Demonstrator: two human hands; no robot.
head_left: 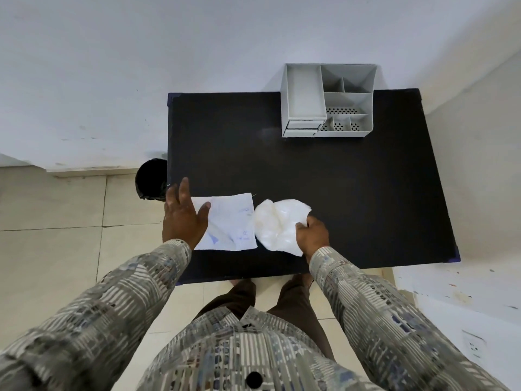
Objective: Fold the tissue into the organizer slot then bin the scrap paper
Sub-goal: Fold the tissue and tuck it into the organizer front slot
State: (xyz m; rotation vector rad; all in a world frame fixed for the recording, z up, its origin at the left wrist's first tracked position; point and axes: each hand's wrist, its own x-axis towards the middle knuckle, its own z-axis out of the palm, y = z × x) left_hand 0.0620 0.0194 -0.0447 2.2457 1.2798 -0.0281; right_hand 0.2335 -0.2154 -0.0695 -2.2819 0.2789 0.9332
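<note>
A white tissue (277, 222) lies rumpled on the black table (324, 179), near its front edge. My right hand (313, 235) pinches the tissue's near right side. Left of the tissue lies a flat sheet of scrap paper (231, 221) with faint blue print. My left hand (183, 214) rests over the paper's left edge, fingers spread, thumb on the sheet. A grey organizer (328, 100) with several compartments stands at the table's far right. A black bin (150, 179) stands on the floor just off the table's left edge.
A white wall rises behind the table and a second wall closes in on the right. Tiled floor lies to the left and under my feet (270, 286). A low white ledge with a socket sits at the lower right.
</note>
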